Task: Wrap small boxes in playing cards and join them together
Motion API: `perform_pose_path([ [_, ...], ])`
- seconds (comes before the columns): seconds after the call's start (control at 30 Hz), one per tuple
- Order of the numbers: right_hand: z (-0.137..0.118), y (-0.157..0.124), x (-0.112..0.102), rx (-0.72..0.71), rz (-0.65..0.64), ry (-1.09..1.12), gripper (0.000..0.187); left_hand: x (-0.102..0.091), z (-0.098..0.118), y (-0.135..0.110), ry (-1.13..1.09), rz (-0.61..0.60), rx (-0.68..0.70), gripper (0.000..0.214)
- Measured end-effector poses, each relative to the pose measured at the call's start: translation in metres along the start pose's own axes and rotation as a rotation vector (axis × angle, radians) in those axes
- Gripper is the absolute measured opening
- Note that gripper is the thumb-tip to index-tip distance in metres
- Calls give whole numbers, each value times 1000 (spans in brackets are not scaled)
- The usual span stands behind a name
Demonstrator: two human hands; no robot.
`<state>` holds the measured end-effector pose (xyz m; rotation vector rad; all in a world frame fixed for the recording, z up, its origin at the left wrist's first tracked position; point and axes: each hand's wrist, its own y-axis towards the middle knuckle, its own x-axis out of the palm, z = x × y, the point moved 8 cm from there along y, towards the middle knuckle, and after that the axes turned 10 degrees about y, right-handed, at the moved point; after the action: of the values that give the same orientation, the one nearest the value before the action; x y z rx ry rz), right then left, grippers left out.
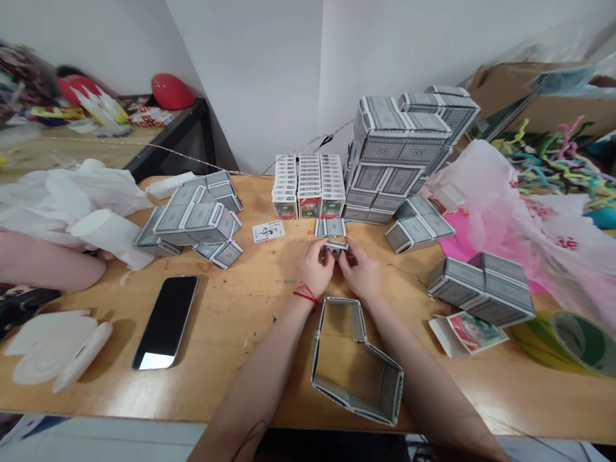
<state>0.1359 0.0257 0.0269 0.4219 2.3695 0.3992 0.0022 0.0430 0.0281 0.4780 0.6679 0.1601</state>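
So from my end, biggest thing I've got is the wooden table [226, 340]. Tower [385, 154] of grey card boxes stands at the back right, pink bag [486, 173] slumped beside it. Smaller pile [190, 215] of the same boxes over on the left. An open card frame [389, 385] sits between my forearms, near the front edge. Three stacks [309, 186] of card packs are lined up left of the tower. Phone [166, 321] lies face up on the left. My left hand [315, 268] and right hand [360, 274] are almost together, mid-table. White card [268, 231] lies flat past the left one. Tiniest bit: the card piece [335, 246], pinched between both hands' fingertips, right in front of the stacks.
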Motion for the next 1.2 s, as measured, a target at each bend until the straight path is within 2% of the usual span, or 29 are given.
perform_pose_path([
  [0.43,3,-1,0,30,19,-23,42,9,2,-1,-33,-50,27,37],
  [0.6,5,-1,1,56,-13,-46,45,9,1,-1,-16,-60,33,37],
  [0.77,6,-2,3,56,-50,-14,44,6,-4,0,25,-38,-26,34],
  [0.87,8,-2,6,87,-81,137,41,1,-7,1,47,-6,-72,29],
  [0.97,10,0,6,144,-55,428,36,-2,-9,2,16,-2,-101,24],
  [1.07,16,2,11,272,-55,765,31,-4,-10,4,-26,5,-135,19],
  [1.2,19,2,25,446,-121,1177,22,-8,-12,6,-54,17,-171,16],
])
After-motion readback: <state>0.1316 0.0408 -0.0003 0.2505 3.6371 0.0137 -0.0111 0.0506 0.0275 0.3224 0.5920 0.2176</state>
